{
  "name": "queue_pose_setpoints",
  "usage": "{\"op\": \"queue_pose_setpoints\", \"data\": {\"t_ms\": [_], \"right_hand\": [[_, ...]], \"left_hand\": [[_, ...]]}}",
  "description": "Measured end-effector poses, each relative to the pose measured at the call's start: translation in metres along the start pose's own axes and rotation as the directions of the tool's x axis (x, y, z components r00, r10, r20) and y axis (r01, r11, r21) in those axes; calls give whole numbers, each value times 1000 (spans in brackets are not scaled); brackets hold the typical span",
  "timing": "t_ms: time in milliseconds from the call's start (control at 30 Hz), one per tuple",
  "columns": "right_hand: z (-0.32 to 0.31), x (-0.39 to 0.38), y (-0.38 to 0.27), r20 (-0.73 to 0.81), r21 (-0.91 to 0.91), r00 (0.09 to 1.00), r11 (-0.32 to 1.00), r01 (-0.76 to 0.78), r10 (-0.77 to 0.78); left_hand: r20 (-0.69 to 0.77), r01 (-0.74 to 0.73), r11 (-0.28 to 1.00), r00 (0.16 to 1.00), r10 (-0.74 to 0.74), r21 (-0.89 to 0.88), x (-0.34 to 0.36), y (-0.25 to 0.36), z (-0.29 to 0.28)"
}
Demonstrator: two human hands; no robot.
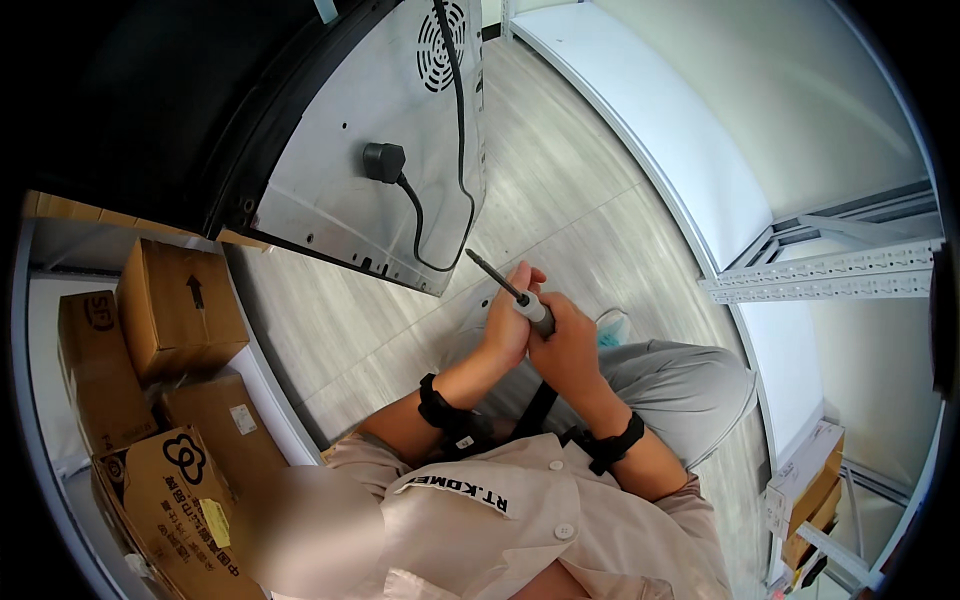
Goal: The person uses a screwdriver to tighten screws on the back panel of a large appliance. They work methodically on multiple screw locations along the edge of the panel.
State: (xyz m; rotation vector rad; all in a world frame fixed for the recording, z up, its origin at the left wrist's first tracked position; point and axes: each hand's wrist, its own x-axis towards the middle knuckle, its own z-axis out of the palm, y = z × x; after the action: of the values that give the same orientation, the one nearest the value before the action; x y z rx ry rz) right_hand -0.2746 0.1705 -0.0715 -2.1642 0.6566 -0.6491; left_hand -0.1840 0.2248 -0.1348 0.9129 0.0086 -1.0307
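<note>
My right hand (563,345) grips a grey-handled screwdriver (533,308), its metal shaft tilted up and left toward a metal-cased appliance. My left hand (505,325) is closed just beside and behind the handle, fingertips curled; what it holds is hidden. The appliance's grey panel (330,190) has a round vent, a black plug (383,162) resting against it and a looping black cord (462,130). The screwdriver's tip is near the panel's lower right corner, and I cannot tell whether they touch. My legs (670,390) in grey trousers are bent beneath my hands.
Cardboard boxes (180,310) fill a low white shelf at the left. White metal shelving (640,110) runs along the right, with a long pale box (800,465) low down. Pale wood-look flooring (560,180) lies between the appliance and the shelves.
</note>
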Motion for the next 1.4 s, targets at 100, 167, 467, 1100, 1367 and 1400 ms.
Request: {"op": "queue_pose_setpoints", "data": {"t_ms": [100,167,467,1100,1367,1400], "right_hand": [[-2,-2,1,-7,-40,999,998,-47,47],[-4,-1,1,4,-43,994,993,-111,111],[-2,3,6,36,39,991,990,-133,132],[-13,5,9,-22,507,931,807,-304,364],[-50,8,-15,75,233,995,969,-77,60],[-53,8,-13,89,227,994,971,-74,55]], "left_hand": [[11,60,997,998,-60,53,2,-3,1],[-20,140,987,990,-139,83,-4,1,9],[-46,185,980,981,-189,-78,-3,3,-3],[184,335,912,937,-297,-235,-31,43,23],[182,-4,927,980,78,-376,-28,77,5],[168,-24,923,981,95,-384,-30,83,3]]}}
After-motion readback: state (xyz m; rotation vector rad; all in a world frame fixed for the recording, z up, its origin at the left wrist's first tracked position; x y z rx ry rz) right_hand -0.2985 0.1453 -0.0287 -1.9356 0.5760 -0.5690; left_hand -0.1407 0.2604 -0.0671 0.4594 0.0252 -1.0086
